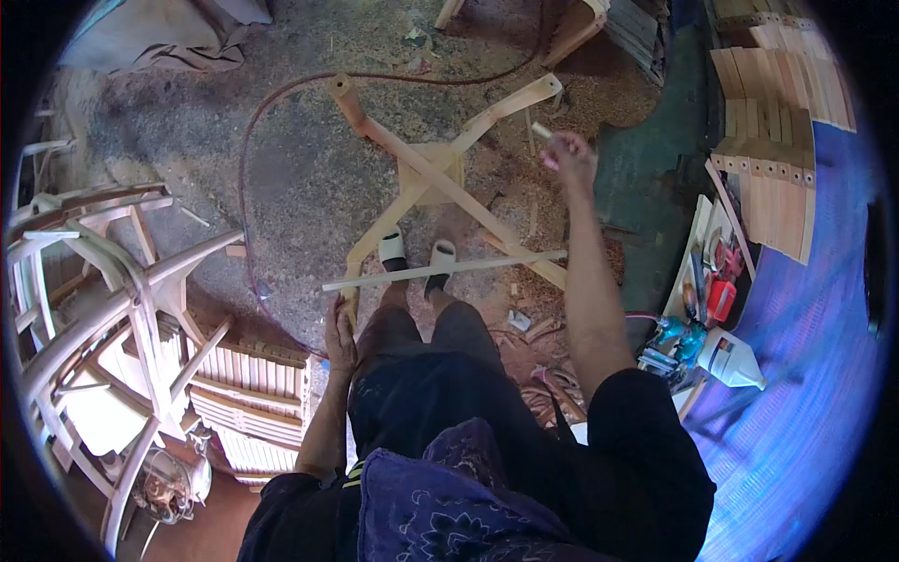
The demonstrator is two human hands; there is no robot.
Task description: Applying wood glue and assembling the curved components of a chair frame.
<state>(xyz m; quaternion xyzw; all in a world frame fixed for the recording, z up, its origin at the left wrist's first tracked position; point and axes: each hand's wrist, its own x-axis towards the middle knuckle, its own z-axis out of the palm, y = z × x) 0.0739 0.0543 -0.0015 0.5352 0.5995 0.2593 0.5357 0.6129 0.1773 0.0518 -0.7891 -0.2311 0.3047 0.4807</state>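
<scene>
Head view, single: wide fisheye, left lens of a head-worn side-by-side pair. Station: above the wearer, who stands on the near side of the frame. Facing: steeply down, upright, unmirrored. Range: scarf closest, this side of the frame; shoes farther, between its near legs; floor around it farther still. Span: chairs left of the frame to slats right of it.

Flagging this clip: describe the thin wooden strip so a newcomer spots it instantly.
Find the X-shaped wooden frame at centre. Across its two legs nearest the wearer, passing over the slippers, runs the strip: straight and far slenderer than those legs.
</scene>
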